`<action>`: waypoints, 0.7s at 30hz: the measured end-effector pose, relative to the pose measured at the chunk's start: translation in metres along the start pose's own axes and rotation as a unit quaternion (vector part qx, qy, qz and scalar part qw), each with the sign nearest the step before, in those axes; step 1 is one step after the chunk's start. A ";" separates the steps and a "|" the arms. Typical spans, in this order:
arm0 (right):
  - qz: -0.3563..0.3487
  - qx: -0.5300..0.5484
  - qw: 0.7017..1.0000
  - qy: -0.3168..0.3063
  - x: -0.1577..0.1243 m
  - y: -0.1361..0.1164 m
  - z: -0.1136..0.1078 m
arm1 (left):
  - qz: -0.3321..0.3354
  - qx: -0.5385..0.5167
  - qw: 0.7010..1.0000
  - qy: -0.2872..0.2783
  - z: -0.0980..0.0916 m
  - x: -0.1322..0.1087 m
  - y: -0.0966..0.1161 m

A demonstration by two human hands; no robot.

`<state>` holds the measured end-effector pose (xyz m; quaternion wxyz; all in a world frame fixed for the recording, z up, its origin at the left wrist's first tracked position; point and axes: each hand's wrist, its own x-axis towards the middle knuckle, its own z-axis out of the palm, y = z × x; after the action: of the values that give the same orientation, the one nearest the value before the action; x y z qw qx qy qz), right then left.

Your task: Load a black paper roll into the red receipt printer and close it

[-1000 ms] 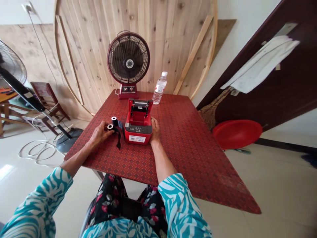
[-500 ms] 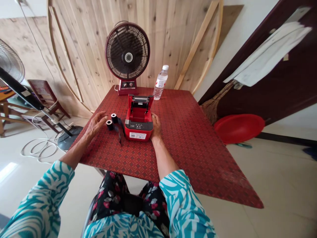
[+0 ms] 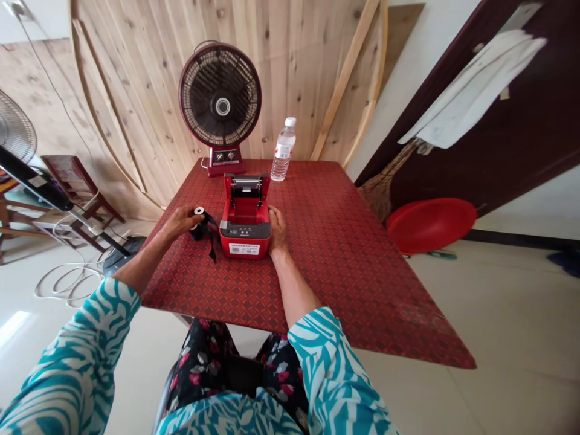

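In the head view, a small red printer [image 3: 245, 232] sits near the middle of a red patterned surface [image 3: 326, 278], its lid standing open toward 12 o'clock and its inner compartment showing. At the printer's 9 o'clock, the left hand [image 3: 179, 222] is clenched around a small white-cored roll [image 3: 199, 211] of black ribbon, with the fingers curled over it and the roll's end showing past them. A black ribbon strip [image 3: 210, 241] hangs from the bundle down onto the surface, just beside the printer's left wall. At the printer's 3 o'clock, the right hand [image 3: 278, 229] lies released and holds nothing, resting on the surface right against the printer's side.

Beyond the printer, a maroon desk fan [image 3: 220, 106] stands at 11 o'clock on the far edge of the surface, and a plastic water bottle [image 3: 283, 150] stands at 1 o'clock. Off to 3 o'clock, a red plastic basin [image 3: 430, 225] lies on the floor [image 3: 498, 314] near a straw broom [image 3: 379, 196], below a dark door [image 3: 521, 121] with a white cloth [image 3: 471, 90] hanging on it. At 9 o'clock are a standing fan [image 3: 13, 133], a wooden chair [image 3: 75, 187] and a coil of white cable [image 3: 67, 284]. Teal patterned sleeves [image 3: 335, 374] cover both arms at 6 o'clock.
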<state>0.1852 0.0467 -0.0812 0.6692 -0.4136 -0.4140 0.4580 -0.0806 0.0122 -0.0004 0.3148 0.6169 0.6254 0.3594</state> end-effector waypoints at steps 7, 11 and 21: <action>-0.004 -0.003 1.000 0.001 0.003 0.006 -0.001 | 0.125 -0.165 0.976 0.074 -0.017 -0.020 0.034; -0.001 0.004 1.000 0.002 0.004 0.005 0.000 | 0.209 -0.144 0.965 0.060 -0.001 -0.023 0.062; -0.005 0.020 1.000 -0.006 0.004 -0.001 0.005 | 0.275 0.232 0.931 -0.060 0.053 -0.003 0.114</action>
<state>0.1818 0.0513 -0.0778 0.6773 -0.3951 -0.4110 0.4650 0.0255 0.0100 0.0661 0.0884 0.8410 0.4771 0.2393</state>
